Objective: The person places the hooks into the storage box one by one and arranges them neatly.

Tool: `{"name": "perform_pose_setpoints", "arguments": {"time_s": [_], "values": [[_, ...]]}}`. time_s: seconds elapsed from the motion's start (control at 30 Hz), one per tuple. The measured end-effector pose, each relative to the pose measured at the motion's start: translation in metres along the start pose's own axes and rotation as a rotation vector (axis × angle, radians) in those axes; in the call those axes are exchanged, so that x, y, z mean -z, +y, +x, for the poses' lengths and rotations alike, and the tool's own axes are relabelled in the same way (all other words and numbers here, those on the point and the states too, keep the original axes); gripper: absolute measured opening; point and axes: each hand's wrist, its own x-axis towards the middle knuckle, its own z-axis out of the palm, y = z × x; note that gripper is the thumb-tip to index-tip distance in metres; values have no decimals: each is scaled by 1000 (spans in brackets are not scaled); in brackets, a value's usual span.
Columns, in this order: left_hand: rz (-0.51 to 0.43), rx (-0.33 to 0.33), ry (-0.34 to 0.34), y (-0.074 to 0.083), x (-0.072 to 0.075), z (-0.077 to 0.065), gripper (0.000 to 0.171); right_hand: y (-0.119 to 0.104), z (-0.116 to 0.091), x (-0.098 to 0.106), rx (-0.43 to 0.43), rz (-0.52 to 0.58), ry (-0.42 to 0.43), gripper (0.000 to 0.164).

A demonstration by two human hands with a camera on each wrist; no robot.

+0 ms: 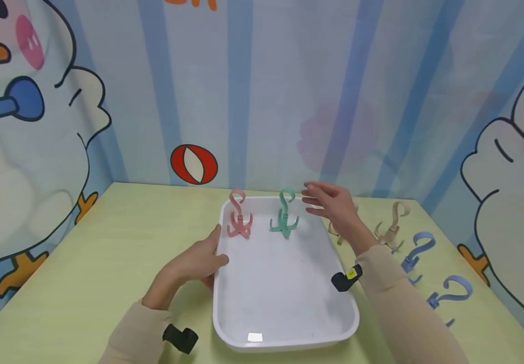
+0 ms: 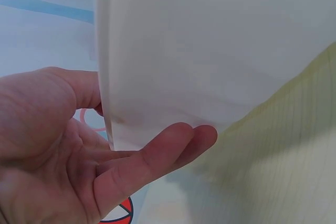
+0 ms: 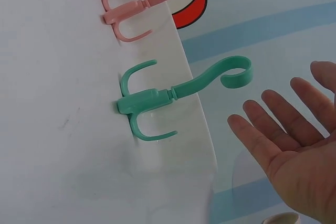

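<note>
My left hand (image 1: 193,260) grips the left wall of a white tray (image 1: 285,298), thumb over the rim and the other fingers outside and below, as the left wrist view shows. Inside the tray's far end stand a pink multi-prong hook (image 1: 240,225) on the left and a green hook (image 1: 284,222) to its right. Their curled tops rise past the far rim. Just right of the green hook hovers my right hand (image 1: 337,207), fingers spread and holding nothing. In the right wrist view, a gap shows between its fingertips and the green hook (image 3: 144,100).
On the table right of the tray lie a beige hook (image 1: 390,233), a blue hook (image 1: 419,250) and another blue hook (image 1: 454,289). A second beige hook (image 1: 333,232) is partly hidden behind my right hand. A printed curtain (image 1: 271,101) hangs beyond the table's far edge.
</note>
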Motion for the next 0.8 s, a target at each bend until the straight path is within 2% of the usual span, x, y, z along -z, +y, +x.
{"name": "perform_pose_setpoints", "arguments": {"time_s": [0.27, 0.8], "values": [[-7, -2, 1, -2, 0, 1, 91, -3, -10, 4, 34, 17, -18, 48], [-23, -22, -8, 0, 0, 1, 87, -7, -26, 16, 49, 18, -28, 50]]}}
